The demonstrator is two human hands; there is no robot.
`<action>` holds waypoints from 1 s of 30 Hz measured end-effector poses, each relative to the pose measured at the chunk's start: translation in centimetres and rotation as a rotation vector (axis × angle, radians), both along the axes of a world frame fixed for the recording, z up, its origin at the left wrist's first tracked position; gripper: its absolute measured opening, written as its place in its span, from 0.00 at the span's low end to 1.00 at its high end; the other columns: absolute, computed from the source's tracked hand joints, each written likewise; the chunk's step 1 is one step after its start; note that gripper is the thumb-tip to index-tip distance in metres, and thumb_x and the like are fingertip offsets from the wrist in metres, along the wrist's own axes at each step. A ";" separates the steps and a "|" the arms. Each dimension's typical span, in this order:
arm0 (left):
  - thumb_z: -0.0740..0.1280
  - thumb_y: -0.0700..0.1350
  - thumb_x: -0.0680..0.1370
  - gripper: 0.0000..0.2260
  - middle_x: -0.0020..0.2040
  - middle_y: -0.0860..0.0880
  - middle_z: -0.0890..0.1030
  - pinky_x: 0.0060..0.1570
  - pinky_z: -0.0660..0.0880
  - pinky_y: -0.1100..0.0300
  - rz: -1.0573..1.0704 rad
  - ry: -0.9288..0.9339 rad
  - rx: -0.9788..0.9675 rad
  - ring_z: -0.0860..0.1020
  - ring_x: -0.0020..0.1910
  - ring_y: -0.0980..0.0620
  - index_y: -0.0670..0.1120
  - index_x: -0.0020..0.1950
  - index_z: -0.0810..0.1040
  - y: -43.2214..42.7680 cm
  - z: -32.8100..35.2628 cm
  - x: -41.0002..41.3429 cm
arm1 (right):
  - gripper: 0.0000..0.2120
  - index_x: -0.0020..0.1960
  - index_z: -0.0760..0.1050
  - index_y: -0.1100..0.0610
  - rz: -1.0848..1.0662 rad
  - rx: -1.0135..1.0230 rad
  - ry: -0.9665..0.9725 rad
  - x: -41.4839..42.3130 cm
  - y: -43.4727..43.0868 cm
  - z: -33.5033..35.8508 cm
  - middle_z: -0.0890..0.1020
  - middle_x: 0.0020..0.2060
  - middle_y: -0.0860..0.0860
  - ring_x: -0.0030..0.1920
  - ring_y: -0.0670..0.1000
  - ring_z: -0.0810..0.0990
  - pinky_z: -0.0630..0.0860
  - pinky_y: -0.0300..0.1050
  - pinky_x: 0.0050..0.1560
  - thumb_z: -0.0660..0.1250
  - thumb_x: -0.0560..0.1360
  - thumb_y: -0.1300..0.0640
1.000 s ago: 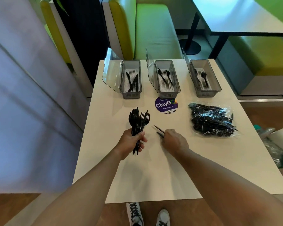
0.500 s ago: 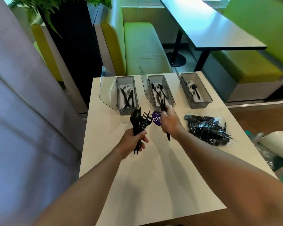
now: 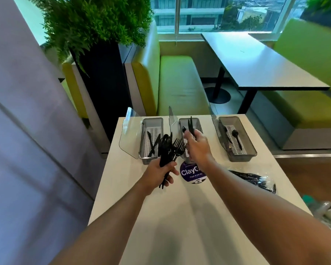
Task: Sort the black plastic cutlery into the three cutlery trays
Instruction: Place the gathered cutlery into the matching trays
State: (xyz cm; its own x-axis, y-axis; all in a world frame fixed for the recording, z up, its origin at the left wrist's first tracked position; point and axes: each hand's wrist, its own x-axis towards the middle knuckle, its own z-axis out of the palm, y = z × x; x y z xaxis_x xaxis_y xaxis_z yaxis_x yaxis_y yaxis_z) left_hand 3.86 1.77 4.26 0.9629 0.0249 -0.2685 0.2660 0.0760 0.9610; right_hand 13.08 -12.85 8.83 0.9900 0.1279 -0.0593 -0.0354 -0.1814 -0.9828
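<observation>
- Right hand (image 3: 196, 144) has moved up-frame since 0.5 s ago: from the near end of the middle tray (image 3: 184, 119) to over its middle. Fingers are pinched on thin black pieces (image 3: 191, 124), type unclear.
- Those pieces: long axis near vertical in frame, tips toward the tray's far end.
- Left hand (image 3: 159, 174) unchanged, centre frame, fingers clamped round a bundle of forks and spoons (image 3: 168, 148). Heads point up-frame, handles down, overlapping the left tray (image 3: 152, 119).
- Right tray (image 3: 229, 118): 1 spoon (image 3: 237, 139) lying lengthwise.
- Bagged cutlery (image 3: 256, 179) on the tabletop (image 3: 180, 217), right of centre.
</observation>
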 end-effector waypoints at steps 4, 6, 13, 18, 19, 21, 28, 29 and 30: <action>0.69 0.45 0.81 0.08 0.41 0.42 0.84 0.27 0.71 0.57 0.057 -0.015 0.042 0.76 0.28 0.48 0.41 0.55 0.76 -1.4 0.4 1.8 | 0.15 0.47 0.78 0.61 0.051 -0.098 -0.021 2.1 -0.5 0.3 0.82 0.36 0.54 0.35 0.49 0.78 0.77 0.49 0.39 0.74 0.75 0.48; 0.68 0.45 0.81 0.08 0.40 0.41 0.84 0.27 0.71 0.57 0.072 -0.028 0.064 0.75 0.27 0.48 0.40 0.54 0.76 -2.1 0.3 2.3 | 0.12 0.47 0.79 0.64 0.048 -0.121 0.008 2.8 -0.7 0.3 0.80 0.35 0.53 0.33 0.48 0.76 0.75 0.45 0.36 0.74 0.76 0.54; 0.66 0.45 0.82 0.06 0.33 0.47 0.77 0.27 0.68 0.59 0.158 0.031 0.019 0.69 0.27 0.51 0.42 0.52 0.77 -3.7 -0.5 2.0 | 0.07 0.52 0.75 0.57 -0.084 0.079 0.106 6.6 -1.5 2.5 0.84 0.44 0.56 0.36 0.51 0.78 0.72 0.44 0.32 0.60 0.83 0.55; 0.65 0.46 0.83 0.08 0.32 0.48 0.75 0.27 0.67 0.59 0.071 0.044 0.028 0.68 0.27 0.52 0.41 0.53 0.77 -2.4 -1.0 2.2 | 0.09 0.51 0.74 0.57 -0.154 0.040 -0.008 7.6 -2.1 4.5 0.82 0.30 0.51 0.24 0.43 0.75 0.70 0.39 0.26 0.58 0.84 0.54; 0.65 0.46 0.83 0.08 0.32 0.48 0.74 0.27 0.67 0.59 0.067 0.046 0.029 0.68 0.26 0.52 0.41 0.53 0.77 -2.1 -1.1 2.2 | 0.09 0.49 0.74 0.58 -0.100 0.066 -0.017 7.3 -1.8 4.5 0.79 0.27 0.49 0.22 0.42 0.73 0.70 0.37 0.25 0.59 0.84 0.55; 0.65 0.46 0.83 0.09 0.32 0.48 0.74 0.27 0.66 0.60 0.057 0.048 0.026 0.67 0.27 0.52 0.41 0.54 0.78 -1.6 -1.1 2.2 | 0.11 0.46 0.74 0.59 0.030 0.116 -0.003 6.7 -1.1 3.9 0.74 0.23 0.47 0.21 0.43 0.70 0.68 0.37 0.23 0.60 0.85 0.57; 0.64 0.48 0.83 0.11 0.32 0.49 0.76 0.26 0.66 0.61 -0.019 0.046 0.035 0.69 0.27 0.54 0.40 0.55 0.80 1.1 -0.7 1.5 | 0.07 0.51 0.83 0.55 0.332 -0.146 -0.020 5.2 1.2 1.8 0.79 0.31 0.41 0.26 0.37 0.74 0.69 0.31 0.33 0.72 0.78 0.53; 0.64 0.48 0.83 0.12 0.32 0.49 0.76 0.26 0.66 0.62 -0.021 0.052 0.037 0.69 0.27 0.54 0.40 0.56 0.80 1.4 -0.7 1.4 | 0.04 0.50 0.84 0.54 0.359 -0.164 -0.021 5.2 1.4 1.8 0.80 0.35 0.41 0.31 0.36 0.76 0.70 0.33 0.39 0.74 0.76 0.55; 0.64 0.47 0.83 0.12 0.32 0.49 0.76 0.26 0.66 0.62 -0.024 0.058 0.042 0.69 0.27 0.54 0.39 0.57 0.80 1.8 -0.7 1.2 | 0.04 0.49 0.84 0.52 0.382 -0.178 -0.011 5.3 1.7 1.8 0.81 0.38 0.43 0.35 0.36 0.77 0.71 0.35 0.44 0.76 0.74 0.57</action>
